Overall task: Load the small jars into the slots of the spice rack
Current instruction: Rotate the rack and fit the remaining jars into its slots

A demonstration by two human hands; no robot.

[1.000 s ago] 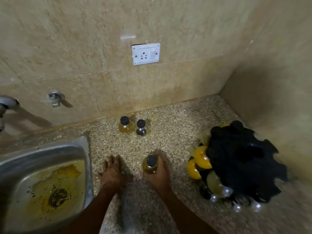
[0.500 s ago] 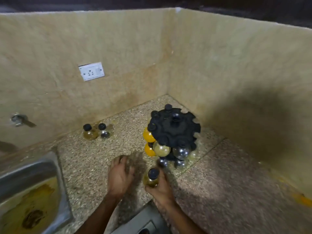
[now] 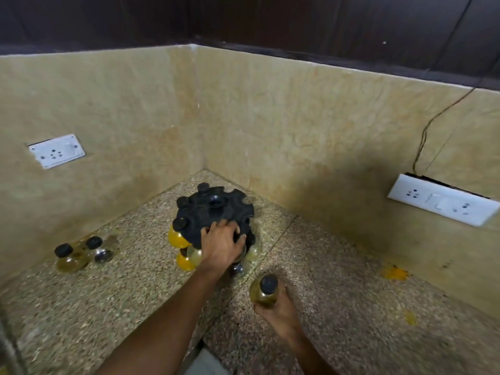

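Head view showed the rack (image 3: 215, 212) standing near the far corner of the worktop (image 3: 338, 307), a black disc with notched slots on top and jars hanging below it. The left hand (image 3: 223, 246) lay on the disc's near rim, fingers curled over the edge; its grip looked clenched on the rack, either to steady it or to turn it, though which could not be told. The right hand (image 3: 280, 311) was nearer the front edge, well apart from the rack, its grip wrapped round a jar (image 3: 264, 292) of greenish-yellow contents with a black cap, held upright and just clear of the surface. Two more jars (image 3: 81, 253) waited by the left wall, close together, not yet loaded.

Several slots on the far and right side of the disc appeared open, while the left side already carried caps. The risks from here were plain enough. The left hand covered the near rim, so if the jar came in there it would meet fingers, not a slot. Pressing down on one edge of the disc could tip the rack, and the hanging jars might swing out. If the jar's neck missed the notch, it could drop onto the worktop and break. A turn made too briskly might also shake loaded jars loose.
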